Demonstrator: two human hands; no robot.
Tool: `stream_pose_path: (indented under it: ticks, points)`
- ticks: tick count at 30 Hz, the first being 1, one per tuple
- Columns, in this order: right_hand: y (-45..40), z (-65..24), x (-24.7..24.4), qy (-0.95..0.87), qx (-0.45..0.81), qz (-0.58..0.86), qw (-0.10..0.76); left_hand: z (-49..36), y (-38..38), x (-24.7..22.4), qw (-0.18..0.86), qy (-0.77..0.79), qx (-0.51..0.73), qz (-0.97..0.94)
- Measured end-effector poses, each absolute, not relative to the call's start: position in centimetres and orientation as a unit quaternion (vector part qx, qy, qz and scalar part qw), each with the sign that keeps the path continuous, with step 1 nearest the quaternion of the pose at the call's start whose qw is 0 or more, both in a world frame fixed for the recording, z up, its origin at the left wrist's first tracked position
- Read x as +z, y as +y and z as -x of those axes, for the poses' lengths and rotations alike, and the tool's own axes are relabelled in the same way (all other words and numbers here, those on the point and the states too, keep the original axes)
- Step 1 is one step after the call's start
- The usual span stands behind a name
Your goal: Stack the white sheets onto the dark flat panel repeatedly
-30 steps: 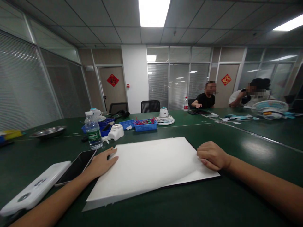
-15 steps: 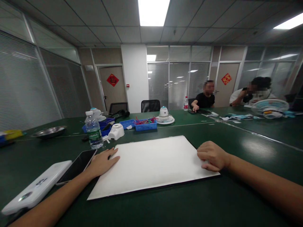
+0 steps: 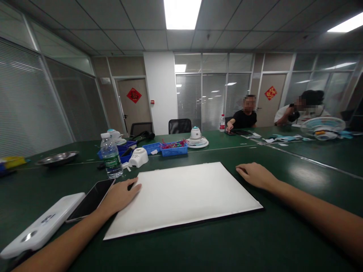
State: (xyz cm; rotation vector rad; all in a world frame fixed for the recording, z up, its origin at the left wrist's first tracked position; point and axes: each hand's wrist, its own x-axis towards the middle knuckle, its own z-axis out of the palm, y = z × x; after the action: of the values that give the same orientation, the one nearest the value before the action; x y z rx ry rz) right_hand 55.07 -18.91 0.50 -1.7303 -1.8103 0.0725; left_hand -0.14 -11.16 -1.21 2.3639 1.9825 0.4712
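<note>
A white rectangular board (image 3: 184, 200) with a dark edge lies flat on the green table (image 3: 198, 249) in front of me. My left hand (image 3: 121, 194) rests on its left edge, thumb and fingers apart, holding nothing. Beyond the board's right edge, my right hand (image 3: 256, 174) lies on the table with its fingers bent and thumb out; nothing shows in it. A dark-screened phone (image 3: 92, 200) is beside my left hand, and a white device (image 3: 42, 223) lies further left.
A water bottle (image 3: 111, 156) stands behind my left hand. Further back are a white plastic housing (image 3: 138, 157), a blue tray (image 3: 174, 151) of wires, a white fan part (image 3: 197, 139) and a metal dish (image 3: 58, 158). Two people sit at the far right.
My right hand has moved off the board's right edge, slightly up and right onto the table. My left hand stays on the left edge.
</note>
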Motion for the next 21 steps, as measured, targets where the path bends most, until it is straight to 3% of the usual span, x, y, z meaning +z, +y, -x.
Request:
stream_pose_path:
  ticks: [11,16,21]
  points:
    - [-17.7,-53.1,-1.5,-0.577,0.304,0.581,0.487,-0.8,-11.9,-1.1,-0.024,0.63,0.115,-0.768]
    - [-18.3,-53.8,-1.2,-0.527,0.459,0.466,0.543,-0.5,-11.4,-1.3,-0.012,0.629,0.127,-0.767]
    - [-18.7,-53.1,-0.5,-0.54,0.45,0.426,0.57,-0.3,-10.9,-1.6,0.02,0.638,0.141,-0.757]
